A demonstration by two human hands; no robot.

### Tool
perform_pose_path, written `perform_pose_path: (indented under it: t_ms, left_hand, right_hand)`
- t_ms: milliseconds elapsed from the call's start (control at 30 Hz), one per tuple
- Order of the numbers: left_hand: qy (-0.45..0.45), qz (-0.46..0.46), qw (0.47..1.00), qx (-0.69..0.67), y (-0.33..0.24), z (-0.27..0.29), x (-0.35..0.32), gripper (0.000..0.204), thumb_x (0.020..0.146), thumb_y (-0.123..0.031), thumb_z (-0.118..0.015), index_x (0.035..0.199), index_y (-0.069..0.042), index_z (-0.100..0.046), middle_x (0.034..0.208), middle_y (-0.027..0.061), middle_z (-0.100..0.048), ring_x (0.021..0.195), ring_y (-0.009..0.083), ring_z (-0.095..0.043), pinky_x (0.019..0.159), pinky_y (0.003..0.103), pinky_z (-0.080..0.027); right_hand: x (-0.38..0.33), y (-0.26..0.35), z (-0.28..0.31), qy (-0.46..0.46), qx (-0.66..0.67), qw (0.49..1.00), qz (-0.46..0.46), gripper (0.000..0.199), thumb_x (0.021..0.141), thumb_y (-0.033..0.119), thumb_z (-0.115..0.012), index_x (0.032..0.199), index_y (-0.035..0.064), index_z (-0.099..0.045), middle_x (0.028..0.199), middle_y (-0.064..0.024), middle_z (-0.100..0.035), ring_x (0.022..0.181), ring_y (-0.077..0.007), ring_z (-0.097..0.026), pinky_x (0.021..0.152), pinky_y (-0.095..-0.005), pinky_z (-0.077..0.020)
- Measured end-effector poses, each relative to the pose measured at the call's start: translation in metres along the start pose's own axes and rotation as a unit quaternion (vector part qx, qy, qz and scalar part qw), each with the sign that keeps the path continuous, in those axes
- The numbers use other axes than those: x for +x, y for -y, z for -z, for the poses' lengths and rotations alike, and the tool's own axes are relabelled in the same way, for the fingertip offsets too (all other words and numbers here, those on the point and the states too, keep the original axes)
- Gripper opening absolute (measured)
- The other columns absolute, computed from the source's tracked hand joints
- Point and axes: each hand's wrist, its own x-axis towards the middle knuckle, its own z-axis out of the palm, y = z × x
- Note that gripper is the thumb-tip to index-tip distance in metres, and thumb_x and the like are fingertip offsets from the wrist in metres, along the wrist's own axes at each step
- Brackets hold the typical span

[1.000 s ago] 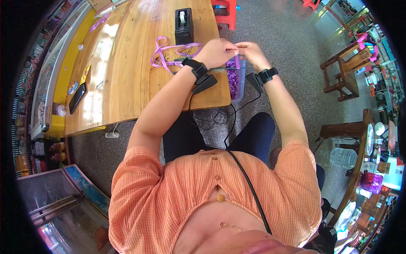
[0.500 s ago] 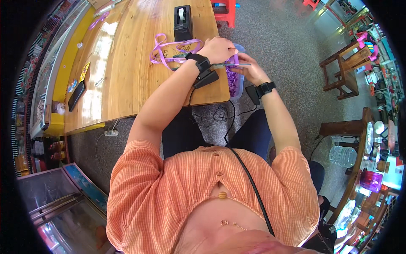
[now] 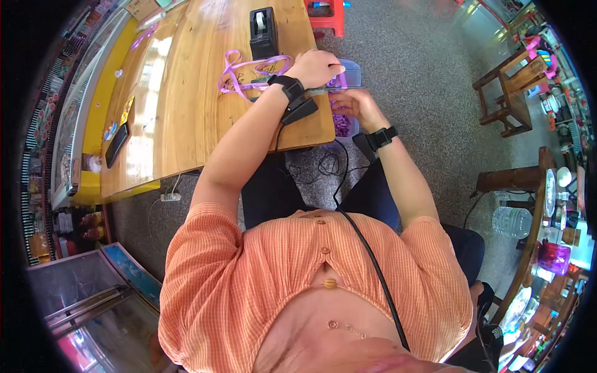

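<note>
Pinching purple ribbon (image 3: pixel 341 80), the left hand (image 3: pixel 315 68) sits upper centre, fingertips together; just below, the right hand (image 3: pixel 359 104) curls loosely over the box (image 3: pixel 353 76), its grip unclear.

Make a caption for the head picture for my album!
Left hand and right hand by a plastic bin of purple scraps, near looped purple ribbon.

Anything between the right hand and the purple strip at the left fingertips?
Yes: a thin rod, jutting past the table's edge, lies between right hand and purple strip in this view; contact unclear.
</note>
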Motion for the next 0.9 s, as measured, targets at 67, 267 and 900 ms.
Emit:
perform_pose_path:
  t_ms: [67,267,900]
  left_hand:
    - [0.001,0.009,1.0,-0.013,-0.001,0.001,-0.002,0.033,0.091,-0.043,-0.056,0.098,-0.016,-0.074,0.101,0.0104,-0.072,0.102,0.0351,-0.065,0.085,0.053,-0.049]
    - [-0.007,0.004,1.0,-0.02,-0.003,-0.001,0.0,0.03,0.09,-0.04,-0.058,0.097,-0.016,-0.074,0.101,0.0105,-0.072,0.102,0.0349,-0.065,0.084,0.053,-0.049]
    - [0.156,0.155,0.926,-0.306,-0.039,0.029,-0.035,0.034,0.097,-0.031,-0.056,0.084,-0.002,-0.066,0.067,0.0051,-0.06,0.046,0.0133,-0.052,0.044,0.029,-0.042]
  right_hand:
    - [-0.003,0.001,-0.011,-0.022,0.014,1.0,0.004,0.039,0.098,0.033,-0.055,0.114,-0.0021,-0.063,0.108,-0.0133,-0.07,0.089,-0.0182,-0.068,0.08,-0.0342,-0.0549]
    - [-0.003,-0.011,-0.012,-0.121,0.031,0.992,0.026,0.025,0.098,0.022,-0.061,0.11,0.0011,-0.065,0.1,-0.0101,-0.071,0.081,-0.0156,-0.067,0.075,-0.0324,-0.0561]
    - [-0.031,0.009,-0.024,-0.131,0.074,0.986,0.076,0.018,0.093,0.017,-0.067,0.103,0.002,-0.068,0.091,-0.009,-0.072,0.071,-0.012,-0.066,0.068,-0.0265,-0.0566]
